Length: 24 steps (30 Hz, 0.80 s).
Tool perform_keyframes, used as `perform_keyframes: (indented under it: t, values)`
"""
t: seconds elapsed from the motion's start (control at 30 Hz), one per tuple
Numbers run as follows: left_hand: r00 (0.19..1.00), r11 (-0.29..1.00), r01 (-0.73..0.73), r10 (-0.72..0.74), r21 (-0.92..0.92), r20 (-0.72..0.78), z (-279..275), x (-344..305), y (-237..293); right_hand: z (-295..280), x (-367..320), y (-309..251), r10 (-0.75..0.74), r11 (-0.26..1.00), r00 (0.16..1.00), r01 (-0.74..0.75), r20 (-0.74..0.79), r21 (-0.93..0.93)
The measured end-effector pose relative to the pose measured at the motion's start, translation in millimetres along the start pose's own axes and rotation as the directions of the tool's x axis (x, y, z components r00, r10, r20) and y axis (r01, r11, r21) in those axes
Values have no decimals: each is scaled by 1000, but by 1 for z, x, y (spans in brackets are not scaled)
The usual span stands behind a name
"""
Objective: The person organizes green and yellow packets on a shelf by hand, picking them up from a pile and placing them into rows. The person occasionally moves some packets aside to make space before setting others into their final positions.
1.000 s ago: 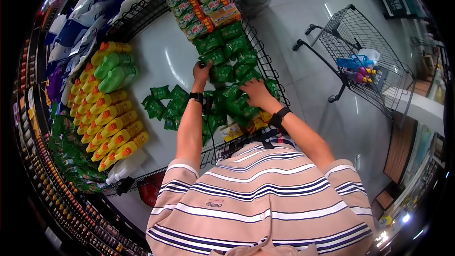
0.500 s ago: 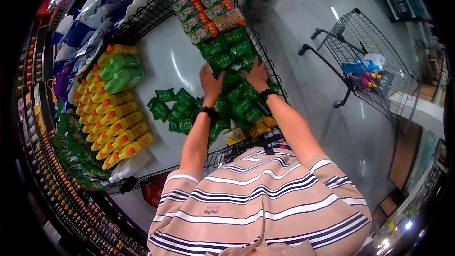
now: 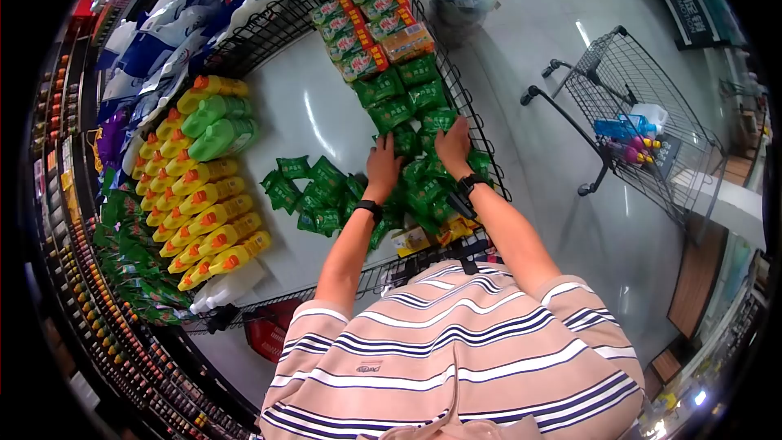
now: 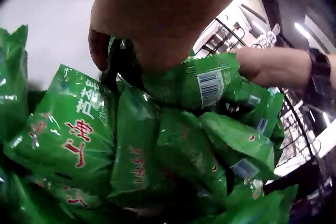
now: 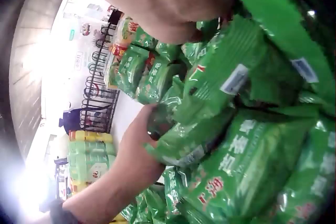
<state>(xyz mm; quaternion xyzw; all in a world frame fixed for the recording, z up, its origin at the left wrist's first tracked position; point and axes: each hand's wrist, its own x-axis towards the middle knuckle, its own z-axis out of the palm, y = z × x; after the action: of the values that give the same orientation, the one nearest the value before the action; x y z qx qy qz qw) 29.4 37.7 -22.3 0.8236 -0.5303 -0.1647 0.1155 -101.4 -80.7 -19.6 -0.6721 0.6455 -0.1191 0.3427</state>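
Green packets [image 3: 423,187], glossy, printed in white and red: a loose heap at the near right part of a pale display surface [image 3: 285,114], between and below the hands. One green packet [image 5: 194,134], its end in the left hand [image 3: 383,167]: fingers curled, thumb bent in, pinching it, with little opening left. Right hand [image 3: 453,148]: fingers bent down over the green packets just beside the left hand, touching them; fingertips hidden, so whether they grip one cannot be told. Beyond both hands, further packets [image 3: 394,112], laid flat in close rows. To the left of the heap, a looser cluster [image 3: 326,183]. Beyond the rows, green-and-red packs [image 3: 354,45] in columns, with one orange pack [image 3: 409,43] at the near right. Near edge: yellow packages [image 3: 458,230]. Far left: yellow bottles [image 3: 213,194] with orange caps, lying in ranks; two green bottles [image 3: 224,138] near the far end of these. Black wire rail [image 3: 466,102] along the right side of the surface. Outside the rail, well apart: a wire shopping cart [image 3: 643,106] containing a blue bottle [image 3: 623,126] and other bottles.
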Motion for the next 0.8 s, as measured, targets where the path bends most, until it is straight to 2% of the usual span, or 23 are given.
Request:
perform_keyframes:
  t: [0.03,0.07,0.13,0.17,0.23,0.27,0.37,0.43,0.5,0.57,0.63,0.7,0.73,0.8]
  values:
    - [996,986,59,-67,-154,-51,3,0,-1,-6,-2,2,0,998,996,-6,90,63]
    - [997,985,56,-66,-164,-51,5,1,-2,-12,0,1,0,999,996,-5,85,55]
    - [972,940,86,-151,-330,-178,3,1,-3,-16,6,0,25,994,982,-45,187,104]
    - [971,939,87,-155,-333,-182,2,2,-2,-13,16,2,20,994,982,-39,187,101]
    - [931,830,291,-359,-475,-58,0,1,-4,-7,37,4,166,981,948,-187,271,55]
    - [931,831,291,-360,-474,-61,3,1,-8,-14,42,1,255,955,882,-293,396,39]
    - [936,835,246,-337,-493,-104,18,7,-24,0,54,20,228,953,851,-295,472,71]
    - [933,799,280,-356,-531,-43,22,9,-32,-10,49,17,204,970,882,-241,424,35]
    - [916,772,334,-402,-541,-9,30,14,-38,-23,53,20,97,993,755,-31,648,-112]
    - [898,743,383,-439,-548,32,39,16,-42,-16,54,23,124,984,758,-10,640,-179]
    - [863,634,439,-496,-637,101,50,27,-48,-14,58,15,136,972,768,20,626,-236]
    - [858,673,427,-512,-604,34,51,28,-43,-16,51,3,252,945,797,-81,549,-317]
    - [860,660,427,-508,-618,51,43,27,-36,-23,51,-8,306,933,747,-113,590,-341]
    - [863,663,418,-504,-621,43,34,24,-24,-22,49,-14,353,922,718,-156,600,-356]
